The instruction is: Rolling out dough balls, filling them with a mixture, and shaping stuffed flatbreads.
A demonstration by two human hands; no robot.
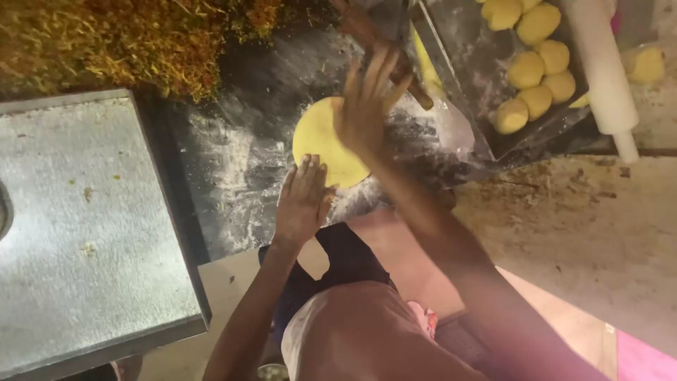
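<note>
A flattened round of yellow dough is seen at the centre of a dark, flour-dusted work surface. The left hand is laid flat at the six o'clock edge of the round, with the fingers held straight and close together; the fingertips are pressed on or against the rim, and nothing is gripped by it. The right hand is spread open over the three o'clock side of the round, fingers extended and slightly fanned towards twelve o'clock. Whether the palm is pressed on the dough or held just above it cannot be told, and nothing is seen closed within it.

At about two o'clock from the dough, a dark metal tray is set, and in it a cluster of yellow dough balls is held, most of them touching one another. One further ball is lying outside the tray, at three o'clock from it. A white rolling pin is laid across the tray's three o'clock side. A wooden-handled tool is seen just beyond the right hand's fingertips, at twelve o'clock.

At nine o'clock from the dough, a large flat metal sheet with a raised edge is placed, dusted and scattered with a few crumbs. At eleven o'clock, a heap of fine orange-yellow shreds is piled.
</note>
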